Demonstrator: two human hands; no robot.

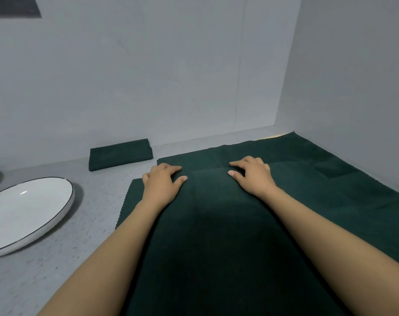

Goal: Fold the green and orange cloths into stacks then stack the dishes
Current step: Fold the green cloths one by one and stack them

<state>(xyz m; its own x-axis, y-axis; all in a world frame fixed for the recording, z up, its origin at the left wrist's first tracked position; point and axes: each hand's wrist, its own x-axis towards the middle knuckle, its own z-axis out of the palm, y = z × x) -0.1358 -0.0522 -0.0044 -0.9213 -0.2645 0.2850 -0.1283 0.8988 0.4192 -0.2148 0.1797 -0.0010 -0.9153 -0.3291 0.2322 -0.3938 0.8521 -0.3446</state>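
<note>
Under my hands the green cloth (228, 224) looks like soft, matt fabric with a fine short nap, and the folded green cloth (121, 154) by the wall has the same dull textile surface. The white plate (23, 213) looks like glazed ceramic, smooth and glossy, with a thin dark rim. The countertop (57, 258) is grey, speckled and matt, like stone.

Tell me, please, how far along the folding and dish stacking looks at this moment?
Early on. Done: one folded green cloth lies by the back wall. In hand: the left hand and right hand rest on the far edge of a green cloth being folded, on top of other spread green cloths. Left: those cloths, any orange ones (none in view), and the white dish, not yet stacked.
</note>
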